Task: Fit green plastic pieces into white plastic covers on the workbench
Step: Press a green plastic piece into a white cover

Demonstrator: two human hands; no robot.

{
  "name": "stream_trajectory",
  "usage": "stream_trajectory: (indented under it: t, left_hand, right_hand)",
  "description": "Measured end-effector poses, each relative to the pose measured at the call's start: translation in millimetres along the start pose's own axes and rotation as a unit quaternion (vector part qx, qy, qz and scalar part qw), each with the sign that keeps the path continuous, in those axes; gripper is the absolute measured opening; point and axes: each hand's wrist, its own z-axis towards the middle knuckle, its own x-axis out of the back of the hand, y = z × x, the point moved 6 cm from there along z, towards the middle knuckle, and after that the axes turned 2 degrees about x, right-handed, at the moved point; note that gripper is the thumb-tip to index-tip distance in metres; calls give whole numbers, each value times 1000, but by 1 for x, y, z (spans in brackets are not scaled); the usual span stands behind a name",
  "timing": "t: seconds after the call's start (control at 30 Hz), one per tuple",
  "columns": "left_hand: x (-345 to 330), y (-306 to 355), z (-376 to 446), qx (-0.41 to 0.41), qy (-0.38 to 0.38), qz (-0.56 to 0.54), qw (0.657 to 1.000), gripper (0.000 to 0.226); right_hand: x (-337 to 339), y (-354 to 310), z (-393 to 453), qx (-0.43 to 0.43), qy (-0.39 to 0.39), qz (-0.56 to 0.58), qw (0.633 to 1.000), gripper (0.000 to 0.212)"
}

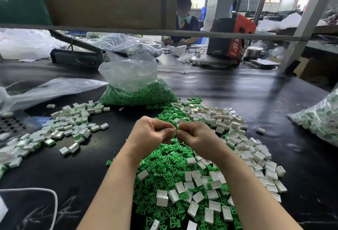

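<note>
My left hand (150,134) and my right hand (195,135) meet fingertip to fingertip above the heap, both with curled fingers. Between them they pinch a small part, mostly hidden; only a sliver of green shows at the fingertips. Beneath lies a heap of loose green plastic pieces (164,164). Empty white plastic covers (236,138) are scattered over and to the right of that heap. At the left spreads a pile of white covers with green pieces fitted in them (69,127).
An open plastic bag of green pieces (139,94) stands behind the heap on the black workbench (274,101). A bag of fitted covers (320,118) lies at the right edge. Another person sits at the far side. A metal rail crosses overhead.
</note>
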Motion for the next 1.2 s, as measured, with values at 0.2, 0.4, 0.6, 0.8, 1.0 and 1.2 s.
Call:
stream_trajectory:
  t: [0.2,0.4,0.6,0.8,1.0,1.2]
  left_hand:
    - [1,2,0,-17,-1,33,999,36]
    - [-1,6,-3,-32,-6,67,997,39]
    - [1,4,-4,-26,7,32,999,28]
    - [4,8,-5,-33,12,-49,998,14]
    - [2,10,-4,-29,32,-94,995,12]
    - [0,9,-4,-22,21,-146,989,18]
  right_hand:
    - [0,-1,-2,7,-1,-11,1000,33]
    - [-6,2,-1,13,-29,-48,998,27]
    - [-3,6,1,9,-14,10,1000,30]
    - [-7,8,-3,-28,-40,184,982,32]
    - [-26,12,-2,-104,-94,395,908,64]
    - [-35,7,4,-71,-74,504,858,51]
